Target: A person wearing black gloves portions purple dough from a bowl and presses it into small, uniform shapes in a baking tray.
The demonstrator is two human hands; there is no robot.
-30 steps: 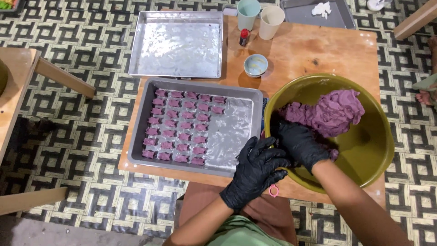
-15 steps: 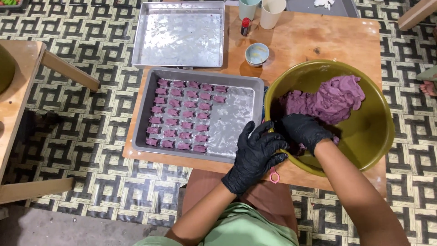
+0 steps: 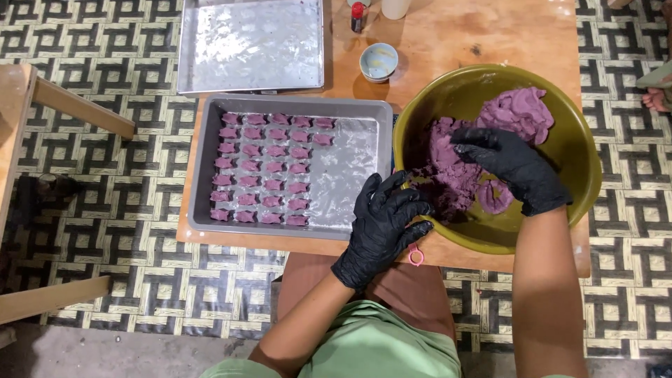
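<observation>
Patterned floor matting surrounded a low wooden table bearing the work. Purple dough lay inside an olive-green bowl, directly beneath the gloved right hand, whose fingers were spread and pressing into the mass. Just outside the bowl's near rim, the gloved left hand clasped it with curled fingers. Beyond the left fingertips sat a grey tray of small purple shaped pieces; farther off, an empty steel tray and a small dish.
</observation>
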